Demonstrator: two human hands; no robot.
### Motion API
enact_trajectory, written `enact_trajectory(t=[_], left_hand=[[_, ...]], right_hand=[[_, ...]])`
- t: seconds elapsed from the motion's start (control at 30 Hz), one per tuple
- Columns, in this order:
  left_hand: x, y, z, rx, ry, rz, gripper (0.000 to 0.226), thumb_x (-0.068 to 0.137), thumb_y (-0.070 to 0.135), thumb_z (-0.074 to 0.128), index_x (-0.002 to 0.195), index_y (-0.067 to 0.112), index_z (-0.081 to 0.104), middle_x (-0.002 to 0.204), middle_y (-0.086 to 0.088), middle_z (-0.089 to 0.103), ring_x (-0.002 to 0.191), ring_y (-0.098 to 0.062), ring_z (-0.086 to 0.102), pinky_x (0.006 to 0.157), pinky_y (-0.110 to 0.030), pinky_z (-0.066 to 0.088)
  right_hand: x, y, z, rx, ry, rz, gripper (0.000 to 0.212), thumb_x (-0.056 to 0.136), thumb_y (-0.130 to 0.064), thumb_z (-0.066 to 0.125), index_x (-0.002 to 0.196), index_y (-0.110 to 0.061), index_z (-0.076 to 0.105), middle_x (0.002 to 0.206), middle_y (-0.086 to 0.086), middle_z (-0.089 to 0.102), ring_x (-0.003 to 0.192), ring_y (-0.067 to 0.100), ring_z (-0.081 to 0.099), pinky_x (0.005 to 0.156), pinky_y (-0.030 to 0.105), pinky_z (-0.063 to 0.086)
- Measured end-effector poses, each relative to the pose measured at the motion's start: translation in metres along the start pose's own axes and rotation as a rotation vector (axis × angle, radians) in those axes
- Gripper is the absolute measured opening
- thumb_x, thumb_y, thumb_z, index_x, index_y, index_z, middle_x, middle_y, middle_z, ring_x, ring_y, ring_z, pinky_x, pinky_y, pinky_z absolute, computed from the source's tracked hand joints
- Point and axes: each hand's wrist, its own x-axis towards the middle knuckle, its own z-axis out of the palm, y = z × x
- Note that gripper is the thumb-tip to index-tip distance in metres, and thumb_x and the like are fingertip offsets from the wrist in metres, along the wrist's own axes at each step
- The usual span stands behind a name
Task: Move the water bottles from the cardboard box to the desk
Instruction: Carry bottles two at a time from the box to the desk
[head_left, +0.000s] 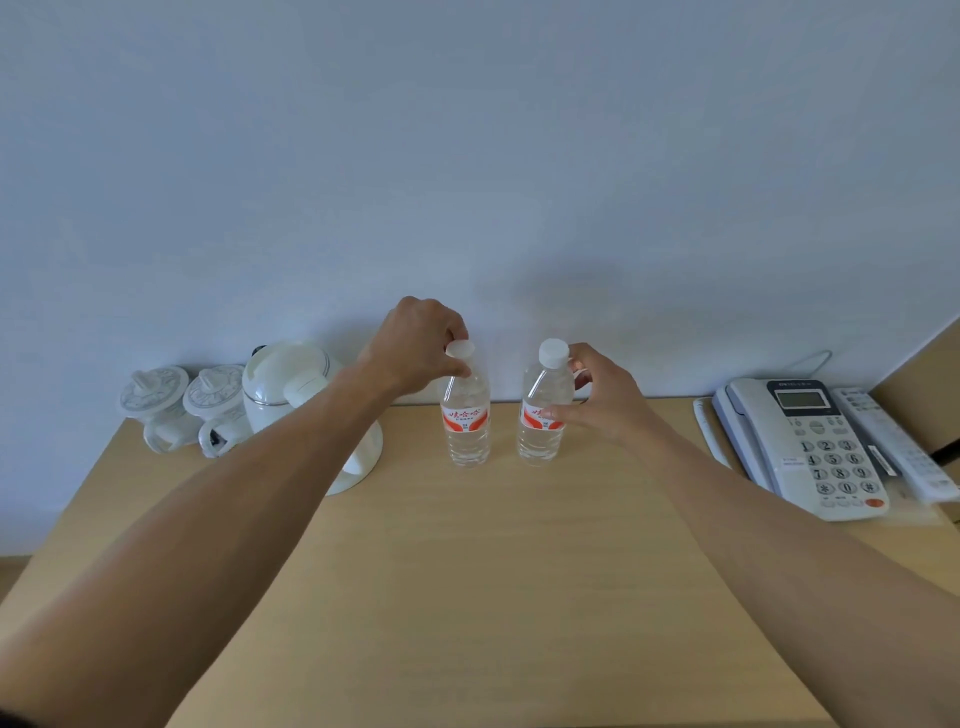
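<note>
Two bottles (466, 415) stand upright on the tabletop (467, 571), at twelve o'clock from the viewer. The left hand (415, 353) pinches the left bottle's neck under its cap; the right hand (597, 395) has loosely spread fingers beside the right bottle (543, 410), contact unclear. The box is out of view, so remaining bottles are unknown. Placement looks nearly done.

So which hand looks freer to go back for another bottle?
Probably the right hand: open, its thumb only touching the right bottle, while the left hand grips the left bottle at the neck.
</note>
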Motion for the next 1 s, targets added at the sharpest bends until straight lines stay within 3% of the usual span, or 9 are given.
enact_trajectory(t=[0.37, 0.7, 0.83, 1.0], left_hand=[[0.037, -0.014, -0.003, 0.07, 0.021, -0.05, 0.045, 0.076, 0.025, 0.087, 0.116, 0.008, 0.073, 0.107, -0.007, 0.073, 0.101, -0.024, 0.065, 0.093, -0.039, 0.053], [0.042, -0.02, 0.007, 0.024, 0.097, -0.054, 0.036, 0.078, 0.022, 0.085, 0.11, 0.009, 0.073, 0.097, -0.007, 0.073, 0.095, -0.027, 0.065, 0.086, -0.039, 0.053], [0.035, -0.027, 0.016, -0.128, 0.13, -0.115, 0.041, 0.072, 0.02, 0.087, 0.11, 0.015, 0.07, 0.094, -0.002, 0.072, 0.09, -0.022, 0.066, 0.084, -0.039, 0.055], [0.025, -0.036, 0.031, -0.307, 0.097, -0.191, 0.06, 0.065, 0.019, 0.091, 0.118, 0.017, 0.063, 0.101, -0.001, 0.068, 0.094, -0.018, 0.063, 0.079, -0.025, 0.046]], right_hand=[[0.0, -0.001, 0.002, -0.076, 0.027, -0.031, 0.062, 0.066, -0.034, 0.09, 0.118, -0.033, 0.056, 0.108, -0.012, 0.062, 0.094, 0.008, 0.062, 0.071, 0.014, 0.043], [-0.002, 0.0, 0.004, -0.082, 0.023, -0.032, 0.068, 0.065, -0.027, 0.09, 0.123, -0.029, 0.055, 0.113, -0.006, 0.063, 0.097, 0.01, 0.062, 0.079, 0.025, 0.047], [-0.002, -0.001, 0.006, -0.072, 0.04, -0.034, 0.067, 0.065, -0.024, 0.09, 0.123, -0.027, 0.056, 0.113, -0.003, 0.063, 0.096, 0.011, 0.062, 0.08, 0.026, 0.047], [-0.002, -0.001, 0.007, -0.033, 0.057, -0.028, 0.066, 0.065, -0.024, 0.091, 0.121, -0.026, 0.057, 0.11, -0.005, 0.064, 0.095, 0.009, 0.063, 0.078, 0.022, 0.047]])
